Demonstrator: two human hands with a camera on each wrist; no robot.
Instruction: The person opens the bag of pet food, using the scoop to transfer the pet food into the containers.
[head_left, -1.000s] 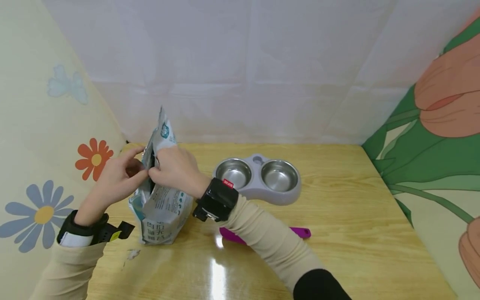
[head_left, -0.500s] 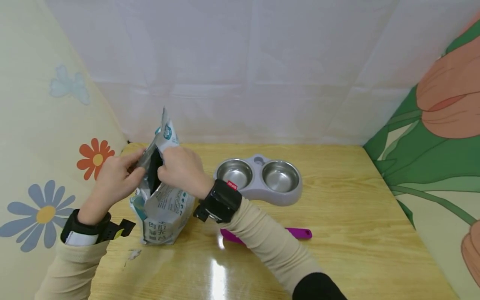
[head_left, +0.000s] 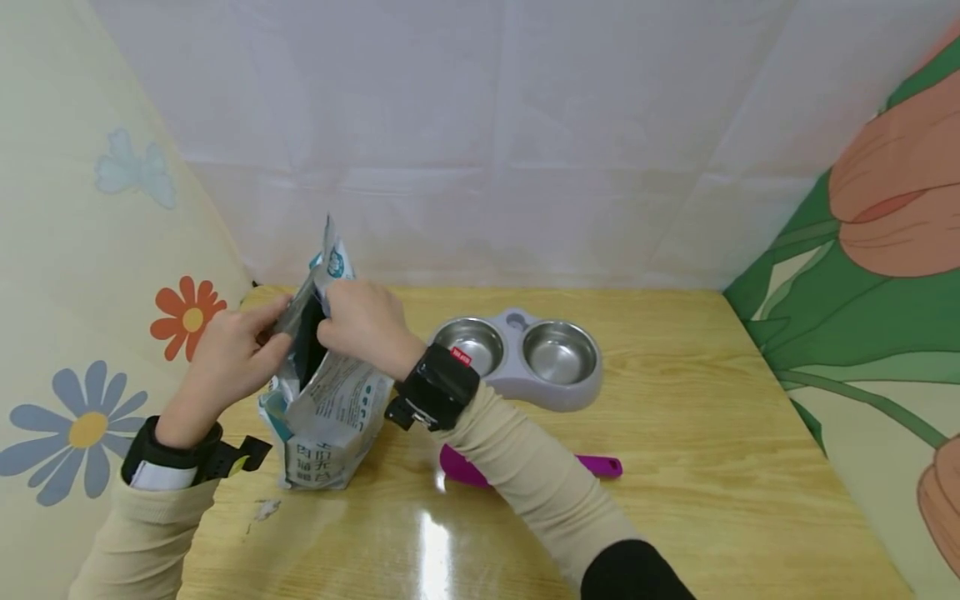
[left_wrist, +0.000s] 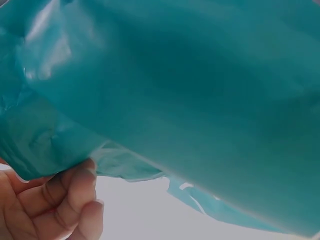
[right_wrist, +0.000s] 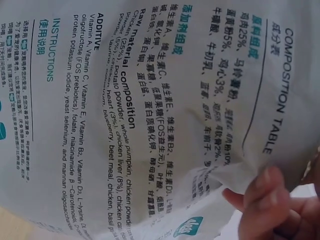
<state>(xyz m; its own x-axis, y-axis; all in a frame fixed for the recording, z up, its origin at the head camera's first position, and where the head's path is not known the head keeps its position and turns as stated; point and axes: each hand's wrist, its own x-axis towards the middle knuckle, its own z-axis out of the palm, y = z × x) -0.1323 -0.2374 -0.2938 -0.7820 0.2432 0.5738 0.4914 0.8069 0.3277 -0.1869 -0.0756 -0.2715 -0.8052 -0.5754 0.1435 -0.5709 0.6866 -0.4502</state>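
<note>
Head view bright, w/ glare streak on table (head_left: 697,467); L wrist view dimmer, bag (left_wrist: 175,100) prob. out of focus.

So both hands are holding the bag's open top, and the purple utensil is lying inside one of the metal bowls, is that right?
Not quite: the purple utensil lies on the table, not in either of the metal bowls, as the head view shows. The left hand and right hand do hold the open top of the bag.
</note>
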